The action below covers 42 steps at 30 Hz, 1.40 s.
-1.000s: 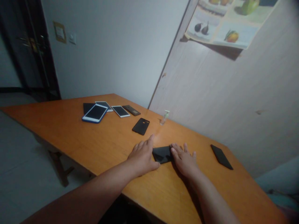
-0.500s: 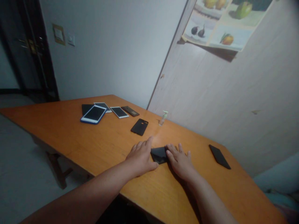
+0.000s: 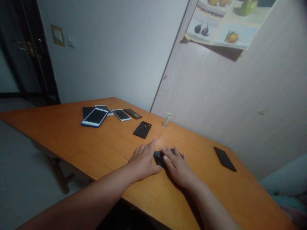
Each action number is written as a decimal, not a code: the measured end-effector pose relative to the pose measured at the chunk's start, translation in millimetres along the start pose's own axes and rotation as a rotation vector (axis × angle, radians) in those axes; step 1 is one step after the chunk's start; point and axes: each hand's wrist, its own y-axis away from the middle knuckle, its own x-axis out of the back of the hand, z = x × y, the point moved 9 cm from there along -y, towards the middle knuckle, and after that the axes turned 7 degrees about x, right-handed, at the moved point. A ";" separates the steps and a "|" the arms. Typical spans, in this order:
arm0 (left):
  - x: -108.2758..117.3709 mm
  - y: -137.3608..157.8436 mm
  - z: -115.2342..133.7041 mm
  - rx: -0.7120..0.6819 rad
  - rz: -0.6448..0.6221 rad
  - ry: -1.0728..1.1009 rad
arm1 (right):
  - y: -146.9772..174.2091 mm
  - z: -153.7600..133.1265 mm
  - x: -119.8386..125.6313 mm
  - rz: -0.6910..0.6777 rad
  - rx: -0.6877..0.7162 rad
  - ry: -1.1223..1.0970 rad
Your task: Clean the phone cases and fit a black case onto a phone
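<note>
A dark phone [image 3: 157, 157] lies flat on the wooden table [image 3: 112, 147], its glossy face up and partly hidden under my fingers. My left hand [image 3: 143, 161] rests at its left end, thumb and forefinger spread apart around that edge. Across the phone's top lies my right hand [image 3: 177, 166], palm down with fingers stretched and a little apart. A corner of the phone shows beyond those fingers. Whatever is beneath the right palm is hidden.
Beyond my hands are a black phone case [image 3: 142, 129] and a small pump bottle [image 3: 166, 120]. Farther left lie a blue-edged white tablet or large phone [image 3: 95, 117], a white phone [image 3: 122, 115] and a brown phone-shaped item [image 3: 133, 113]. A black slab [image 3: 224, 158] lies at right.
My right hand has slid left over the phone, covering more of its face. The left hand stays at the left end. The camera view has shifted slightly.
</note>
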 end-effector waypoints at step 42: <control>4.9 1.8 5.0 -0.063 0.007 -0.014 | 32.1 -19.9 8.8 -0.164 0.174 -0.071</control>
